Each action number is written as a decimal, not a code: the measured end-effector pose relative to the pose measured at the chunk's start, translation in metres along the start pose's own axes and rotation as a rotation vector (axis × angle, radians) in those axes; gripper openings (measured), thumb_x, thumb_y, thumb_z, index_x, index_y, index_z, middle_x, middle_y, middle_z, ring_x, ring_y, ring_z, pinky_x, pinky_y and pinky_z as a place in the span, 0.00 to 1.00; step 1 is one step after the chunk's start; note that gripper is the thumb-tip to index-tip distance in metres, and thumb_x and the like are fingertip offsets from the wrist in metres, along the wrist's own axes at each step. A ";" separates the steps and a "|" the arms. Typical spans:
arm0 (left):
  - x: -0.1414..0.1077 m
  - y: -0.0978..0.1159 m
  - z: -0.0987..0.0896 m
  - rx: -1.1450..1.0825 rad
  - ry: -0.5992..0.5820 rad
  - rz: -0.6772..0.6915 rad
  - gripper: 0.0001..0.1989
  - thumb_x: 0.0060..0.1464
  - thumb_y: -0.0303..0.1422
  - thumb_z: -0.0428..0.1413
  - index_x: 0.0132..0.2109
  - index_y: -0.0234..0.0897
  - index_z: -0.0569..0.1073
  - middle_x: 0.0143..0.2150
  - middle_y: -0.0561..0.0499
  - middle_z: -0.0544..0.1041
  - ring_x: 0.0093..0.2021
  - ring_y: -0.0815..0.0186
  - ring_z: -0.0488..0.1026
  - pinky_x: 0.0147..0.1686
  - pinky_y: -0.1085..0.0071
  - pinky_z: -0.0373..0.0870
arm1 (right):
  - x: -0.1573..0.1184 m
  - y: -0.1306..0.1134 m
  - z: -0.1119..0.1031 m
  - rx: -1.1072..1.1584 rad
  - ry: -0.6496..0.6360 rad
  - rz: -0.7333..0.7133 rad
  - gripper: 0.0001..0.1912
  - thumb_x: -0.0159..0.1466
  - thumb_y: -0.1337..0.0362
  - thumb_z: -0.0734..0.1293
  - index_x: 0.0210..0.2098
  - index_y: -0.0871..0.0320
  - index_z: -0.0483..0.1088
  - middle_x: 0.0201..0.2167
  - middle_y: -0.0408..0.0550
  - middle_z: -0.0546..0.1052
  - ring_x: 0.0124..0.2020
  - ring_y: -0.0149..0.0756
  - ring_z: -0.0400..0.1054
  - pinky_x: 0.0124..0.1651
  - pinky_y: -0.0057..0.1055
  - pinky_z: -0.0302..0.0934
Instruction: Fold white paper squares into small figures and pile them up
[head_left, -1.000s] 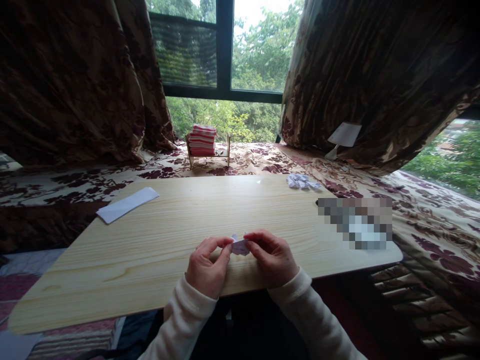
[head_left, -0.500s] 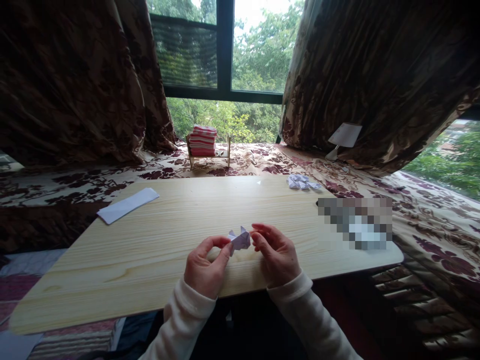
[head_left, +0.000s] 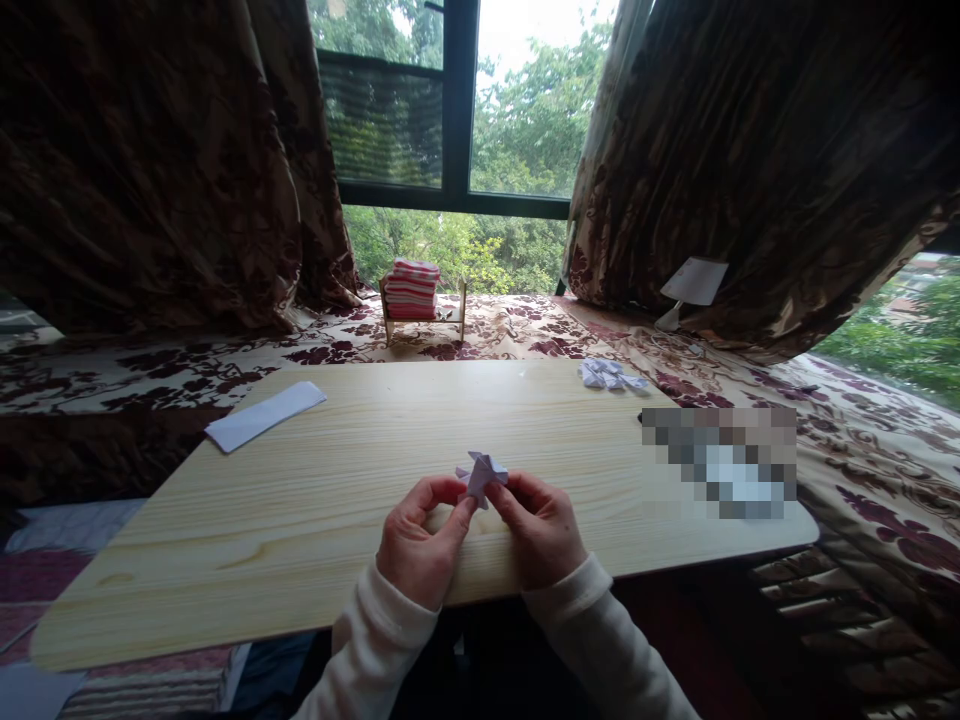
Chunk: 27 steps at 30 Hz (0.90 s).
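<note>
A small folded white paper figure [head_left: 481, 474], origami with pointed flaps, is held above the near part of the wooden table [head_left: 360, 480]. My left hand [head_left: 421, 540] pinches its lower left side between thumb and fingers. On the other side, my right hand [head_left: 544, 528] grips it with the thumb on its face and the fingers behind. The fingertips hide parts of the figure. At the back right of the tabletop lies a cluster of similar folded paper pieces [head_left: 609, 375].
A stack of white paper strips [head_left: 266, 416] lies at the table's left. Pixelation hides an item [head_left: 720, 465] on the right. Behind the table, a small wooden rack [head_left: 463, 318] holds pink striped cloths [head_left: 412, 290]. A white lamp [head_left: 694, 282] stands by the curtain.
My right hand has moved left and taken hold of the paper figure, which is now turned and gripped by both hands. The camera view has shifted slightly.
</note>
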<state>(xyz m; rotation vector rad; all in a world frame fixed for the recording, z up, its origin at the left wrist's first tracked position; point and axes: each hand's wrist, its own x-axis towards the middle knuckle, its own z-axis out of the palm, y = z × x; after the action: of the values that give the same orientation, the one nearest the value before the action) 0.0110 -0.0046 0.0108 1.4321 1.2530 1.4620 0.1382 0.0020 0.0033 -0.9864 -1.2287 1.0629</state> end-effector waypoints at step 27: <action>-0.001 -0.009 0.000 -0.071 0.032 -0.051 0.08 0.44 0.34 0.59 0.32 0.35 0.72 0.30 0.51 0.77 0.34 0.64 0.74 0.39 0.71 0.68 | -0.005 -0.005 -0.004 -0.281 -0.022 -0.072 0.16 0.61 0.58 0.59 0.21 0.60 0.65 0.18 0.41 0.64 0.23 0.29 0.58 0.27 0.26 0.53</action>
<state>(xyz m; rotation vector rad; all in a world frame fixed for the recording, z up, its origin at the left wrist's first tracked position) 0.0102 -0.0027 0.0021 1.3260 1.2359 1.4859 0.1429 -0.0039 0.0069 -1.1359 -1.4482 0.8615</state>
